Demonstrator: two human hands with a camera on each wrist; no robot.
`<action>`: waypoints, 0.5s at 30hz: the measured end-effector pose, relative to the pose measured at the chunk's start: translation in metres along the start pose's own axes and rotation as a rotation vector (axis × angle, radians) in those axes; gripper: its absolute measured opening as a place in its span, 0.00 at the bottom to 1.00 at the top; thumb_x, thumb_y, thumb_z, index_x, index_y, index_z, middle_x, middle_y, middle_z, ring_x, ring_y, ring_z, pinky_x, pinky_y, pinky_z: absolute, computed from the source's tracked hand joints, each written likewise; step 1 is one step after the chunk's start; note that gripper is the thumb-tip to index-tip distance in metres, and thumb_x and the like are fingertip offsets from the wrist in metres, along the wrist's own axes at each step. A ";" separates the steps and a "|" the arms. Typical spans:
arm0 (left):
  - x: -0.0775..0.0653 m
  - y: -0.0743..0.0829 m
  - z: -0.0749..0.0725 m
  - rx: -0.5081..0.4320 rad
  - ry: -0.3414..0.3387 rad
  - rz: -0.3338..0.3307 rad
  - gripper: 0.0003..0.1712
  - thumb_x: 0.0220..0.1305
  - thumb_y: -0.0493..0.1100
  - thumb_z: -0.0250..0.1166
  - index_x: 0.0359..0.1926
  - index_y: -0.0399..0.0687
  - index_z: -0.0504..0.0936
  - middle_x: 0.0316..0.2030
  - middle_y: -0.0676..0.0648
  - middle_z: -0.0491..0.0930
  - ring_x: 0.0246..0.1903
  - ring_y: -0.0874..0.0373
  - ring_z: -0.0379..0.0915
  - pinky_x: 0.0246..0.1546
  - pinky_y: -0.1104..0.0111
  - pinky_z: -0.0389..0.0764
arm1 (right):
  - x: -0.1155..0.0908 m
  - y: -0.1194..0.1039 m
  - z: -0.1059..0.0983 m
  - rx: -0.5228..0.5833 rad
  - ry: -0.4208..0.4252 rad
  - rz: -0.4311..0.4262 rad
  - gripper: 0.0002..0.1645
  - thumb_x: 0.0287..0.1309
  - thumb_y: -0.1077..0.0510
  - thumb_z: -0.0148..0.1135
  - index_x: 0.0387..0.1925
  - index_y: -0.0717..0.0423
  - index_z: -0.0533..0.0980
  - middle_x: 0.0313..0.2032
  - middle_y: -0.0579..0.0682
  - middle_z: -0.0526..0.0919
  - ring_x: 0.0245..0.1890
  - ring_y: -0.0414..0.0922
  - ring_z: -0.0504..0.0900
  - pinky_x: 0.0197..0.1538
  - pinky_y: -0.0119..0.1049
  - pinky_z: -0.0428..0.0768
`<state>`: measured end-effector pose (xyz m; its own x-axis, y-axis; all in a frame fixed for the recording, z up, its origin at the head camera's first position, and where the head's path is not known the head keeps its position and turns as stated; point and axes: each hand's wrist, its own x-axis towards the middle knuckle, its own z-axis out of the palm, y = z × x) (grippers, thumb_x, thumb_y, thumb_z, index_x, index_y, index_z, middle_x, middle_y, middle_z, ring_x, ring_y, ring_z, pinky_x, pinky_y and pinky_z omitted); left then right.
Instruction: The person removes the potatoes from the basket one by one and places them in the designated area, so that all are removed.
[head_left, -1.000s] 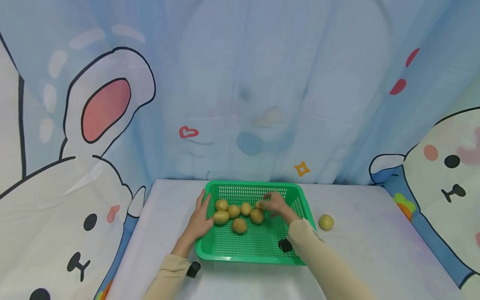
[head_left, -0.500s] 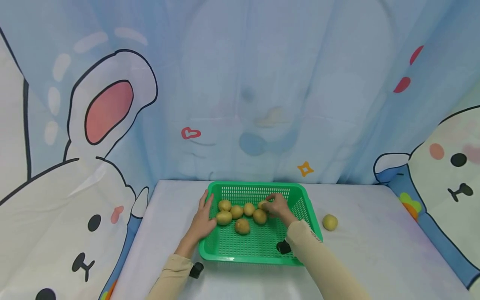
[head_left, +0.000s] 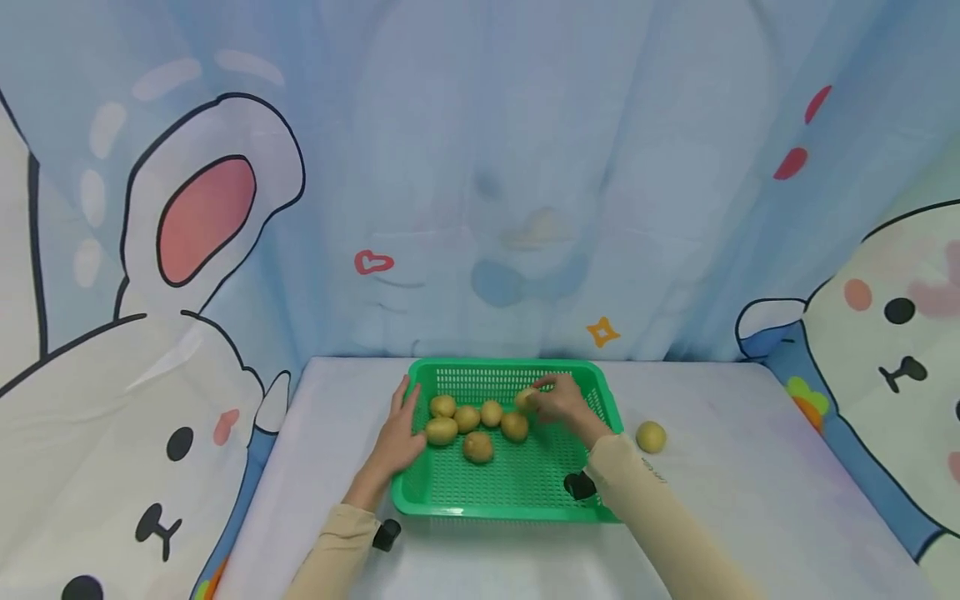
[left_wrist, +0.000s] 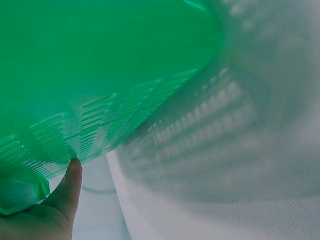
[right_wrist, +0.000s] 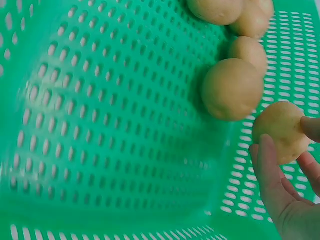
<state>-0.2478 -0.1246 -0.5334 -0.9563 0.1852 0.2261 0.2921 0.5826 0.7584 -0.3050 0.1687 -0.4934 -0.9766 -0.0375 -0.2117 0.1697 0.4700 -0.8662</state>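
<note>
In the head view a green plastic basket (head_left: pixel 510 516) with slotted walls stands on the table. My left hand (head_left: pixel 397 443) holds its left rim, thumb over the edge; in the left wrist view one finger (left_wrist: pixel 70 187) lies along the slotted outer wall. My right hand (head_left: pixel 564 402) reaches in at the back right and pinches a yellow potato (head_left: pixel 524 400) between thumb and fingers. That same potato (right_wrist: pixel 280 127) shows close to the back wall in the right wrist view. Several other potatoes lie on the basket floor, a larger brownish one (head_left: pixel 478 447) nearest the front.
A single potato (head_left: pixel 651 437) lies on the white tabletop (head_left: pixel 735 500), to the right of the basket. Behind the table hangs a blue curtain (head_left: pixel 450 183) with cartoon animals. A black wrist camera (head_left: pixel 579 486) under the right sleeve overlaps the basket.
My right hand has closed its fingers on the potato at the back right and raised it slightly. The left hand stays at the rim; the head view has shifted a little.
</note>
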 end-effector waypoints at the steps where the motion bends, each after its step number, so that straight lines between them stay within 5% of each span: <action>1: 0.000 0.000 0.000 0.002 -0.002 -0.002 0.46 0.51 0.29 0.53 0.74 0.30 0.53 0.76 0.35 0.40 0.71 0.35 0.49 0.59 0.44 0.67 | -0.001 -0.001 -0.003 0.005 0.000 -0.010 0.21 0.63 0.66 0.57 0.56 0.72 0.73 0.44 0.71 0.79 0.32 0.60 0.85 0.39 0.51 0.83; 9: 0.000 0.004 -0.003 -0.007 -0.009 -0.017 0.47 0.51 0.29 0.52 0.75 0.31 0.51 0.76 0.36 0.39 0.72 0.35 0.47 0.59 0.44 0.66 | -0.013 -0.013 -0.038 -0.016 -0.028 -0.071 0.25 0.64 0.64 0.59 0.60 0.73 0.70 0.50 0.74 0.77 0.39 0.59 0.84 0.35 0.43 0.84; 15: -0.001 0.004 -0.002 -0.016 -0.013 -0.005 0.46 0.51 0.29 0.52 0.75 0.31 0.51 0.76 0.35 0.39 0.72 0.35 0.46 0.60 0.44 0.65 | -0.023 -0.014 -0.070 0.007 -0.033 -0.077 0.25 0.66 0.64 0.58 0.61 0.72 0.69 0.56 0.76 0.71 0.41 0.60 0.83 0.42 0.46 0.83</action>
<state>-0.2456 -0.1240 -0.5289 -0.9577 0.1925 0.2141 0.2867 0.5707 0.7695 -0.2939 0.2242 -0.4446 -0.9818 -0.1026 -0.1596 0.0957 0.4583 -0.8836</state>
